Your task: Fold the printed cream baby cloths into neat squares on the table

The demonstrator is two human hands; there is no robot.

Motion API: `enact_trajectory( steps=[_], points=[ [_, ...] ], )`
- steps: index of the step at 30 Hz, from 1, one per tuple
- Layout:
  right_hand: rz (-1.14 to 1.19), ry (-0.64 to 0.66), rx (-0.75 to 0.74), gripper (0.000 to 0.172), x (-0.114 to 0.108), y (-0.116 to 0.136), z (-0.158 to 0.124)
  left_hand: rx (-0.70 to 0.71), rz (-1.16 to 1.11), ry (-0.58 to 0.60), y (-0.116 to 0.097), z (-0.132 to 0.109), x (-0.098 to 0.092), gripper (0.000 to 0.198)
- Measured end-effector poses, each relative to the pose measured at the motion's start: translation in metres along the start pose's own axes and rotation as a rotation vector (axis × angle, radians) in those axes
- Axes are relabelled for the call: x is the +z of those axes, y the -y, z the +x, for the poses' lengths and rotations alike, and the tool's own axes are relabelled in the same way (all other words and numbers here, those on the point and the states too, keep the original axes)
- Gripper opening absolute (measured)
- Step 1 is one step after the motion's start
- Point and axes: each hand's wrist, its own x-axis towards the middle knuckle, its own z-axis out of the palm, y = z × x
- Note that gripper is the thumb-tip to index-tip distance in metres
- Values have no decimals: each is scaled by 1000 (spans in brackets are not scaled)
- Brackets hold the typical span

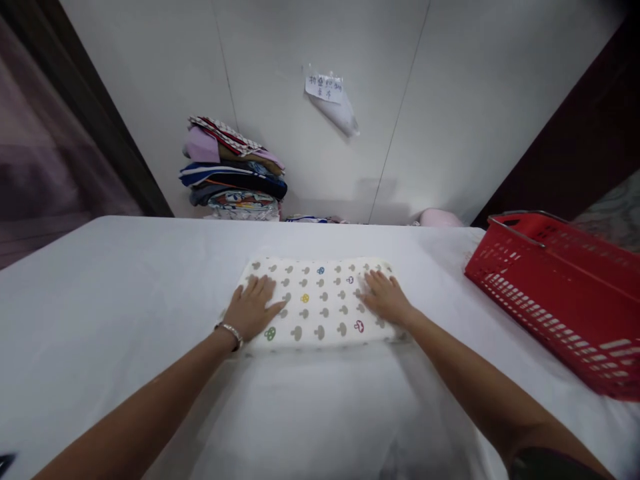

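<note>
A folded white cloth [320, 300] printed with small mushroom shapes lies flat on the white table [100, 300] in front of me. My left hand [254, 305] rests palm down on the cloth's left end, fingers stretched out; a thin bracelet circles that wrist. Flat on the cloth's right end lies my right hand [384, 297], its fingers spread. Neither hand holds anything.
A red plastic basket [560, 293] stands on the table at the right. Behind the far edge, a stack of folded clothes [233, 170] leans against the white wall. A paper note [324, 88] is taped to the wall. A pink item [440, 217] lies at the far right edge.
</note>
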Motion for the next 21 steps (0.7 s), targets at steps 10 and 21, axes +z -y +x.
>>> enact_trajectory(
  steps=[10, 21],
  points=[
    [60, 44, 123, 56, -5, 13, -33, -50, -73, 115, 6, -1, 4, 64],
    [466, -257, 407, 45, 1, -25, -89, -290, -290, -34, 24, -43, -9, 62]
  ],
)
